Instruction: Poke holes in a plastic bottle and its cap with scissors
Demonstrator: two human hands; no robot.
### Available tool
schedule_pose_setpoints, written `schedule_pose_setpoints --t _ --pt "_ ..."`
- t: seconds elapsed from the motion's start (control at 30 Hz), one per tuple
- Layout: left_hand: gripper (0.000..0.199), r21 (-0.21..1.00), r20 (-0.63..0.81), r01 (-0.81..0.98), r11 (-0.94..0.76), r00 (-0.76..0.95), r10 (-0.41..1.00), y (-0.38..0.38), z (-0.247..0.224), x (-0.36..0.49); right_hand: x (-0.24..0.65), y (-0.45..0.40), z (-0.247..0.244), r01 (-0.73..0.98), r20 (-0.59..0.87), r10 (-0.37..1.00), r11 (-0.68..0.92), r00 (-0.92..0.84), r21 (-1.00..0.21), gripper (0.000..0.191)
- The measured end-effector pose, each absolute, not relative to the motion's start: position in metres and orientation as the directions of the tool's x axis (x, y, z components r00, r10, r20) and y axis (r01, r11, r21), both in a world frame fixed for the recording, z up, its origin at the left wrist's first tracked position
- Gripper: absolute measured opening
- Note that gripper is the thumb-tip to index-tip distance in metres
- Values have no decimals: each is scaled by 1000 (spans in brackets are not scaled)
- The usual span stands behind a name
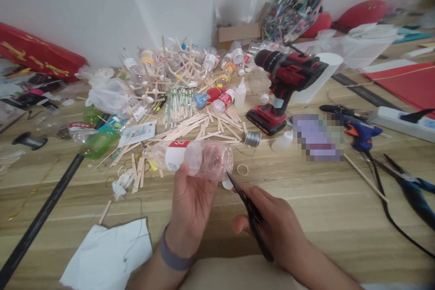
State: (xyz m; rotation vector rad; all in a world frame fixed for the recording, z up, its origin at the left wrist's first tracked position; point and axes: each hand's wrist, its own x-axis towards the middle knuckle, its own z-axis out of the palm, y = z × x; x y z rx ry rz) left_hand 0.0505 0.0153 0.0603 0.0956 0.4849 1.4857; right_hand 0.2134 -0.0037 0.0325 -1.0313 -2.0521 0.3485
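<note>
My left hand (193, 204) is wrapped round a clear plastic bottle (195, 170) with a red and white label. The bottle lies sideways above the table, its base turned to the right. In my right hand (275, 222) is a pair of black-handled scissors (249, 204). Their tips meet the bottle near its base; whether they pierce the plastic I cannot tell. Just behind the base, a small pale ring (242, 170) rests on the table.
A red cordless drill (285, 81) stands behind the bottle, beside a wire spool (253, 138). Craft sticks (190, 127) and more bottles pile up at the back. At right lie a blue glue gun (362, 131) and pliers (411, 186); at front left, white paper (108, 253).
</note>
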Motion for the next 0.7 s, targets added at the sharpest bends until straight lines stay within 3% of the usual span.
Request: schedule_pose_setpoints --t 0.2,0.43,0.7 --pt "49 376 -247 -924 70 -27 969 13 58 54 210 -4 40 606 596 728 653 -339 -454 54" --pt "41 374 -276 -926 53 -56 959 10 59 54 211 -6 39 610 595 727 654 -343 -448 50" --pt "40 326 -232 -940 98 21 972 9 57 51 211 -9 35 479 506 792 610 -341 -632 26"
